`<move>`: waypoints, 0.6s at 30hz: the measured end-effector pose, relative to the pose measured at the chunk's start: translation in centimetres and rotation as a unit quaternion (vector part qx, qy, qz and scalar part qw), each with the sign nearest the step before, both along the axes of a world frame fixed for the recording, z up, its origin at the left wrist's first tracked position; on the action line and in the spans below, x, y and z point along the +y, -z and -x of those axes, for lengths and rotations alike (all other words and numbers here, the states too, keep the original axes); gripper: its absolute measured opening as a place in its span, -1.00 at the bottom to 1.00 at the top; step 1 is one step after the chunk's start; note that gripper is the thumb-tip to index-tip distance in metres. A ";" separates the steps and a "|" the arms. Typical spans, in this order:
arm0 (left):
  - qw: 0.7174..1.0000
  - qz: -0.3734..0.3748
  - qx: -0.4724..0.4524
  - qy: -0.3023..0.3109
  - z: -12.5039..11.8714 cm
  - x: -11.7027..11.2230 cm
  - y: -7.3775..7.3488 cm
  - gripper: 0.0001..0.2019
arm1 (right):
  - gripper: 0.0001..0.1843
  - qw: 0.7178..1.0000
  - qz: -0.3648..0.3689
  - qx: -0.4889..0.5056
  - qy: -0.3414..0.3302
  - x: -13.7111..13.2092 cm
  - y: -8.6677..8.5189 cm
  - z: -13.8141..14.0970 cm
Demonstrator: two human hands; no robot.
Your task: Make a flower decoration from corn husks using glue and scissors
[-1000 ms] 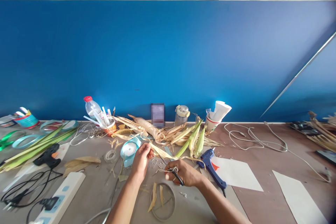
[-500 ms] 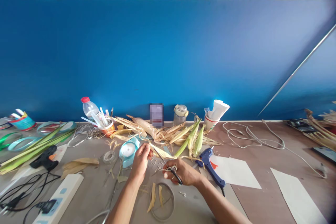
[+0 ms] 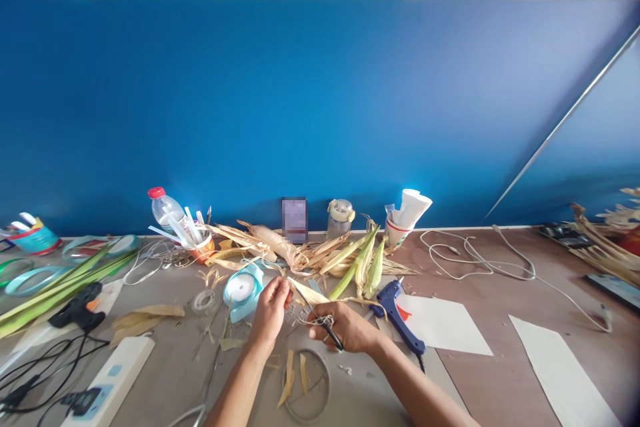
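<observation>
My left hand (image 3: 271, 311) pinches the end of a dry corn husk strip (image 3: 306, 291) above the table. Just to its right, my right hand (image 3: 342, 327) is closed on small black-handled scissors (image 3: 324, 324), whose blades point up toward the strip. A wire ring (image 3: 309, 386) with two husk pieces inside lies on the table below both hands. A light blue ribbon spool (image 3: 240, 289) sits just left of my left hand.
A blue glue gun (image 3: 397, 315) and white paper sheets (image 3: 443, 323) lie to the right. Corn cobs and husks (image 3: 350, 260) pile behind the hands. A black glue gun (image 3: 75, 309), power strip (image 3: 113, 377), cables, green leaves (image 3: 60, 283), cups and a bottle (image 3: 163, 207) are at left.
The scissors' blades have come closer to the husk strip held by my left hand. The view has drifted slightly; both hands stay in nearly the same place.
</observation>
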State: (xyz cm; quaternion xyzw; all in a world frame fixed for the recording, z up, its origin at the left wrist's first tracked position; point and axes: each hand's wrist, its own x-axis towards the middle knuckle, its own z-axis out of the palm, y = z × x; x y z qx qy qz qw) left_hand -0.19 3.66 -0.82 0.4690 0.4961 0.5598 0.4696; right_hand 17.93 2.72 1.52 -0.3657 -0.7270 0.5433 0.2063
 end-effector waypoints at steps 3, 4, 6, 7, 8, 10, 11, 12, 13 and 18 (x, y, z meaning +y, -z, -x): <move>1.000 0.000 0.006 0.003 -0.2 -0.2 -0.2 -0.67 | -0.70 1.000 -0.010 -0.014 0.008 -0.1 -0.2 0.0; 1.000 0.002 0.006 0.002 -0.2 -0.2 -0.3 -0.66 | -0.70 1.000 -0.013 -0.020 0.010 -0.1 -0.3 0.0; 1.000 0.007 0.004 0.000 -0.3 -0.2 -0.4 -0.66 | -0.70 0.999 -0.018 -0.029 0.012 -0.1 -0.4 0.0; 1.000 0.009 0.002 -0.001 -0.3 -0.2 -0.4 -0.66 | -0.70 0.999 -0.021 -0.032 0.011 -0.1 -0.5 0.0; 1.000 0.011 0.003 0.000 -0.2 -0.2 -0.4 -0.66 | -0.70 0.999 -0.024 -0.035 0.010 -0.1 -0.5 0.0; 1.000 0.010 0.007 0.005 -0.2 -0.2 -0.4 -0.66 | -0.71 0.999 -0.033 -0.040 0.007 -0.1 -0.6 0.0; 1.000 0.009 0.010 0.008 -0.1 -0.2 -0.4 -0.66 | -0.72 0.998 -0.038 -0.042 0.005 -0.1 -0.6 0.0; 1.000 0.009 0.012 0.010 -0.1 -0.2 -0.4 -0.67 | -0.73 0.998 -0.042 -0.044 0.004 -0.1 -0.6 0.0; 1.000 0.009 0.013 0.012 -0.1 -0.2 -0.3 -0.67 | -0.73 0.998 -0.046 -0.044 0.003 -0.1 -0.6 0.0; 1.000 0.008 0.006 0.016 0.0 -0.2 -0.2 -0.68 | -0.73 0.997 -0.061 -0.042 0.004 -0.1 -0.6 -0.1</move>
